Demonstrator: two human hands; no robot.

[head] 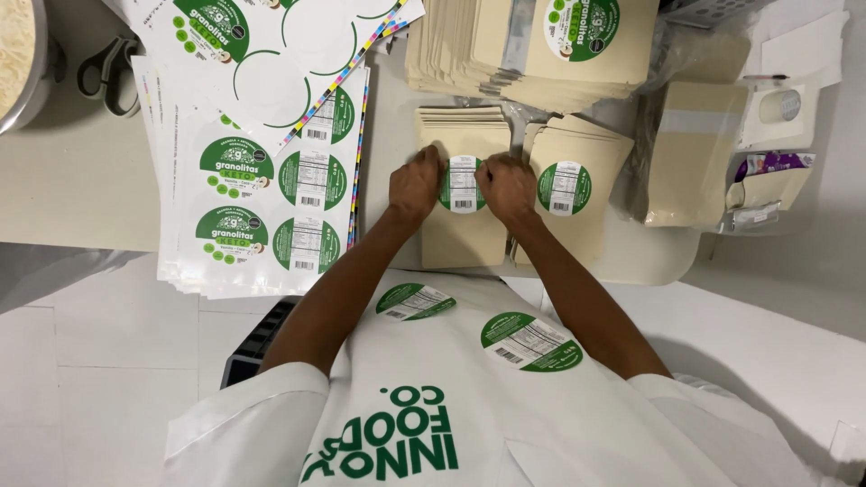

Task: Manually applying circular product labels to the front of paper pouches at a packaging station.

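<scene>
Both sets of fingertips pinch the edges of a round green label [462,184], my left hand [413,185] at its nine o'clock, my right hand [510,187] at three. I see the label lying on a tan pouch [462,236]. At three o'clock sits an already labelled pouch [577,203]; at nine, sticker sheets [257,194].

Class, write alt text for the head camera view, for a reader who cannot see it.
Seen from above, a person's left hand and right hand press a round green and white label onto a tan pouch on a white table. Label sheets lie to the left, more tan pouches behind, and two spare labels stick to the person's white coat.
</scene>
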